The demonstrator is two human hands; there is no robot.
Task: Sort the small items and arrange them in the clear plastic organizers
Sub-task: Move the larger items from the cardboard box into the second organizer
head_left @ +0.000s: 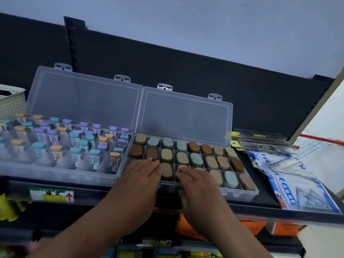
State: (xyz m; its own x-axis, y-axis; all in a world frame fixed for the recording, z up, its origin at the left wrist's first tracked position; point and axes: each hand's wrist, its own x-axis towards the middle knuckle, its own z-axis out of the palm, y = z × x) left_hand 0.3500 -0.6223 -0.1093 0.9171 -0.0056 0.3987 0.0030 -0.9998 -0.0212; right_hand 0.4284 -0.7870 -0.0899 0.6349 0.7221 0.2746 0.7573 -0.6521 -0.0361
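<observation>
Head view looks down on a black shop shelf [264,201] carrying two clear boxes side by side; the clear plastic oval-block organizer [240,194] on the right is the reference for everything else. Its hinged transparent lid [186,116] leans back toward the black back panel [186,67], probably so both hands can reach every cell without holding it up. Each cell that shows holds one flat oval block [195,159] in dark brown, tan or grey-green, laid face up. The colours are mixed rather than grouped, so the sorting looks unfinished. Over the organizer's front row, the left hand [143,170] lies with fingers fairly straight across the front-left cells. Its fingertips reach a dark brown block [152,154] in the middle row, and it holds nothing that shows. Just beside it, the right hand [193,181] covers cells near the front centre, fingers bent over a pale tan block [183,167] and thumb down against the front wall. Whether it pinches that block or only presses it cannot be told. Against the organizer's left side stands a second clear plastic organizer [55,174], lid likewise open, filled with small upright tubes [76,151] capped in purple, teal and orange. Just right of the oval-block organizer lie blue-and-white printed packets [301,192]. A cream woven basket [11,103] sits well to its left, beyond the tube box.
</observation>
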